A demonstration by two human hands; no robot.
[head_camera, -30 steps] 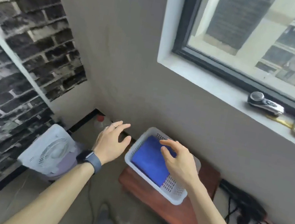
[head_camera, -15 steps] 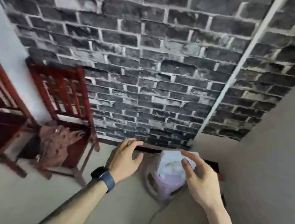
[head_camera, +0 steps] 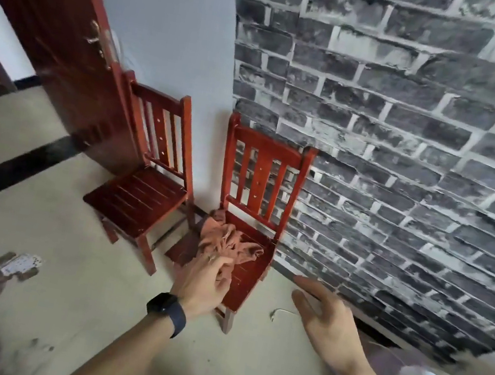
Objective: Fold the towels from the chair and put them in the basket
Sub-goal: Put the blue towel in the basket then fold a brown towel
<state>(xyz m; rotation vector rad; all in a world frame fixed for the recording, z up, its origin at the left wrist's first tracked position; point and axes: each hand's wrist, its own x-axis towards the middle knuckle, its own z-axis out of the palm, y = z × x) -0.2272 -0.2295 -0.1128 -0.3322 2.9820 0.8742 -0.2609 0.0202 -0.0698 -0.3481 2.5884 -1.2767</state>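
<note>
Towel point(head_camera: 231, 244) is seen crumpled on seat of chair point(head_camera: 266, 148). Left hand point(head_camera: 202, 283) is placed at its near edge, fingers bent; real grip cannot be told. Right hand point(head_camera: 326, 330) is held apart over floor point(head_camera: 88, 258), fingers straight, nothing held. Basket is not seen. Risk: if only one fold is pinched, towel may be dragged over seat edge and dropped on floor.

Rust-orange towel point(head_camera: 226, 244) on a red-brown chair point(head_camera: 259, 189); grey brick-patterned wall point(head_camera: 414, 134).
</note>
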